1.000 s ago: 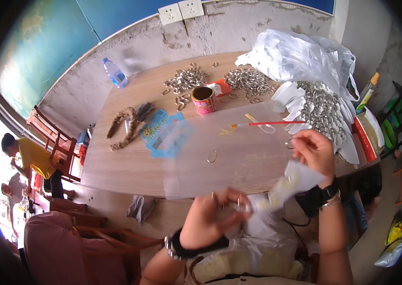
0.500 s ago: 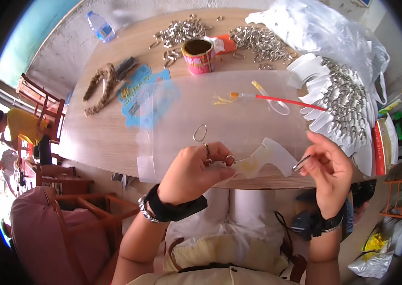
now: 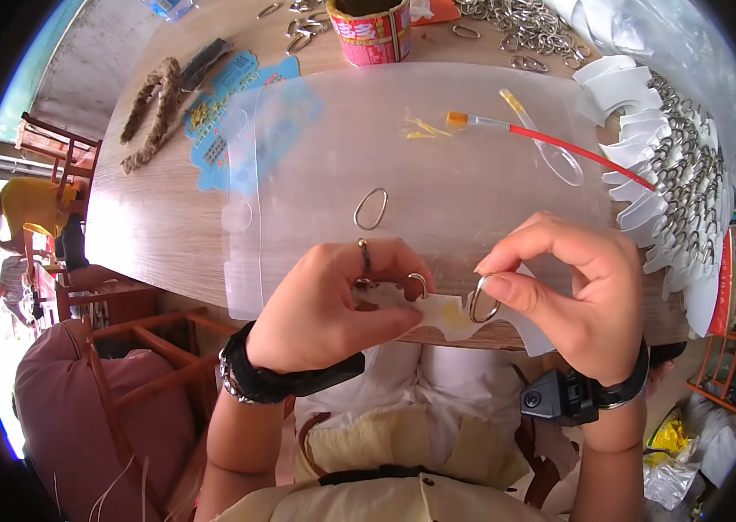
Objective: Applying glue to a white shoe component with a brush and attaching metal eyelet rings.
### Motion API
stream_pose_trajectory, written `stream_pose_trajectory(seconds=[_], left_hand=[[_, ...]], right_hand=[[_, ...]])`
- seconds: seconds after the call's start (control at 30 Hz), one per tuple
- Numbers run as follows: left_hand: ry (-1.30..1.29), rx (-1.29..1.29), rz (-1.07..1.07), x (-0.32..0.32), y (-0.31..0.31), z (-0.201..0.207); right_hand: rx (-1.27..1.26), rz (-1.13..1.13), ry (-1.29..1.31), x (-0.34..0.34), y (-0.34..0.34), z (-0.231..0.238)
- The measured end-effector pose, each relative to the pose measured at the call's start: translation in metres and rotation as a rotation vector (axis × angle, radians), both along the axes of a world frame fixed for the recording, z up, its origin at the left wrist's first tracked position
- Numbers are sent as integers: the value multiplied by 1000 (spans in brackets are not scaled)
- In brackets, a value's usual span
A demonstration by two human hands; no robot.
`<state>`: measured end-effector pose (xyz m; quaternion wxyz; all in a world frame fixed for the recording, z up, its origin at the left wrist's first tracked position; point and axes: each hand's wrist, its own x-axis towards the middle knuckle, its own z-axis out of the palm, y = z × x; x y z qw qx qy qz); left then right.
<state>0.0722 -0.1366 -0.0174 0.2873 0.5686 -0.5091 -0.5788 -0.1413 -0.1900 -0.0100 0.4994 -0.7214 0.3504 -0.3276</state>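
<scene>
My left hand is closed at the table's front edge around a white cut-out piece with a curved edge and a yellowish smear. A shiny metal ring shows at its fingertips; how it sits against the piece is partly hidden. Between thumb and forefinger, my right hand pinches an oval metal ring upright, just right of the left fingertips and in front of the white piece. Another oval ring lies by itself on the translucent plastic sheet, beyond my left hand.
A red-handled brush and a clear tube lie on the sheet. To the right, many white pieces overlap with rings on them. Farther back are a pink tub and heaped rings. Twisted rope lies at the left.
My right hand has moved left with its ring, up to the white piece. The view has shifted, so the tabletop things sit higher and appear larger.
</scene>
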Motion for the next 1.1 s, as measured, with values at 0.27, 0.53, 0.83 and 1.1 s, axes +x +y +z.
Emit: stream_pose_trajectory(seconds=[0.27, 0.53, 0.83, 1.1], left_hand=[[38, -6, 17, 4, -2, -4], [42, -19, -14, 3, -2, -3], [20, -134, 1, 3, 1, -10], [34, -42, -36, 4, -2, -5]], right_hand=[[36, -108, 60, -1, -6, 0], [-138, -95, -208, -21, 32, -1], [-51, -277, 183, -63, 59, 0], [-20, 0, -10, -48, 68, 25]])
